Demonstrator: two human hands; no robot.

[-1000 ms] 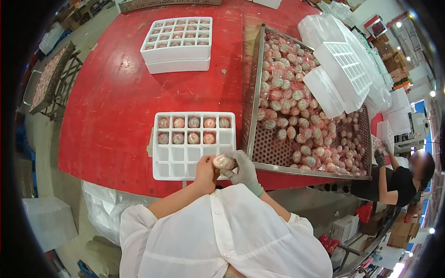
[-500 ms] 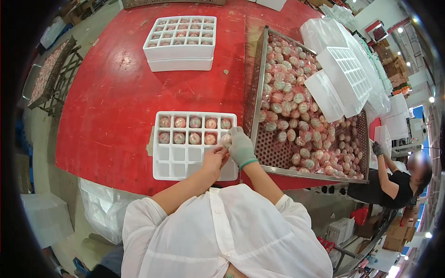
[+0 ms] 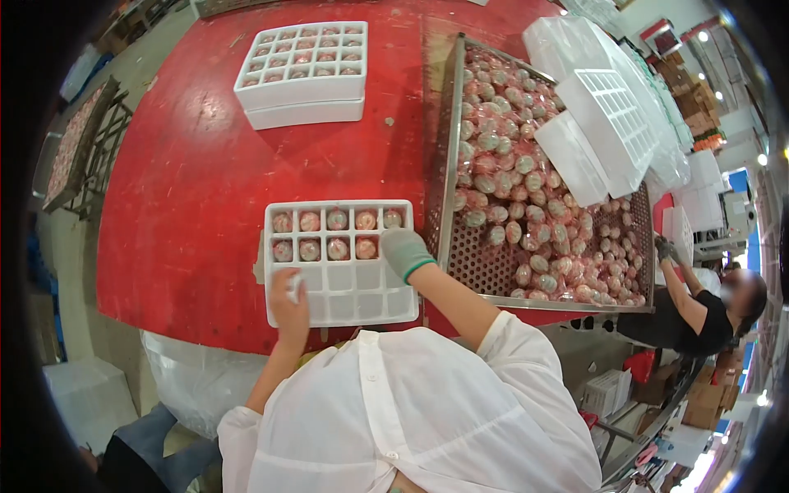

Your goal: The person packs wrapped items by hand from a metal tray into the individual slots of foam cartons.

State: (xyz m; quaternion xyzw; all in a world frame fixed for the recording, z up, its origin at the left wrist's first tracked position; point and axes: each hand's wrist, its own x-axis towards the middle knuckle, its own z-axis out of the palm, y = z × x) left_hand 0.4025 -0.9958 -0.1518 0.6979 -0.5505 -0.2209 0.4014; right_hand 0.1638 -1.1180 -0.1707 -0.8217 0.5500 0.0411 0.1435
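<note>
A white compartment tray [image 3: 343,306] lies on the red table near my body, its two back rows holding wrapped round items [image 3: 338,249]. My right hand [image 3: 403,251], in a grey glove with a green cuff, is over the right end of the second row and hides that compartment; its fingertips and anything under them are hidden. My bare left hand [image 3: 289,302] is over the tray's front left compartments, fingers bent, with a small whitish thing at the fingers, too blurred to name.
A perforated metal bin [image 3: 485,267] of wrapped items stands at the right, with a white tray [image 3: 612,123] and plastic bags over its far corner. Another filled white tray [image 3: 304,88] sits farther back on the red table [image 3: 189,205]. A co-worker [image 3: 699,312] is at the far right.
The wrapped item first held between both hands went to the second row's right end with my right hand. My left hand has moved away leftward. Someone's legs now show at the lower left.
</note>
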